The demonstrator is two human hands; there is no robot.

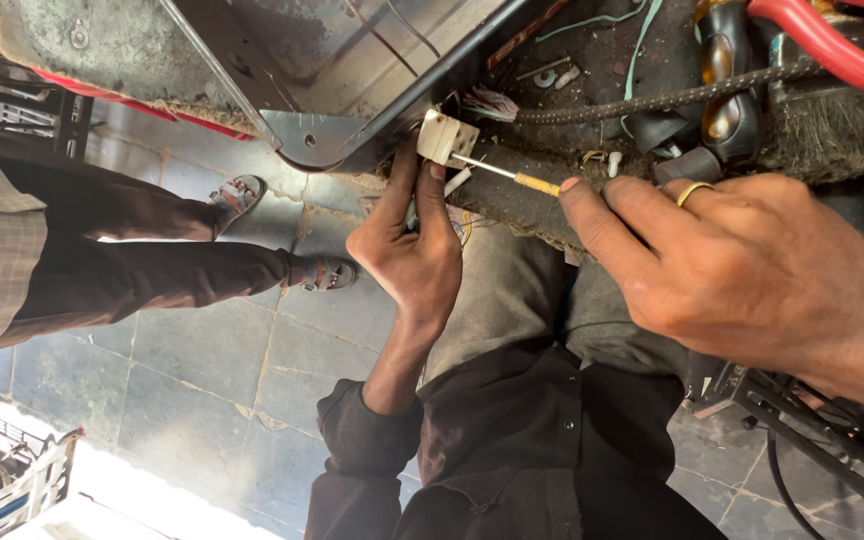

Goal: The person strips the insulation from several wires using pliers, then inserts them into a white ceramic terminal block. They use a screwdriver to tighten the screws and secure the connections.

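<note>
Two hands work at the edge of a grimy bench [542, 205], and the space around them is crowded. A braided cable [672, 97] runs across the bench top toward a bundle of loose wire ends, with amber-handled tools [727, 90], a red-handled tool [832, 45], small screws and green wire scattered behind it. A dark metal frame [352, 110] slants in from above and ends just beside the white plug [447, 137], hemming it in on that side. Another person in dark trousers and sandals [242, 192] stands on the tiled floor [202, 370] nearby.

The right forearm is cut off by the picture's edge, and most of the screwdriver's handle is buried inside the fist, so its full shape cannot be made out. The far side of the plug, where the tip enters, is hard to see.

The left hand [412, 255] pinches the white plug between thumb and fingertips, closed snugly on it at the bench's edge. The right hand [742, 265], wearing a gold ring, is wrapped tight around a thin screwdriver [507, 175], its yellow collar showing and its tip touching the plug.
</note>
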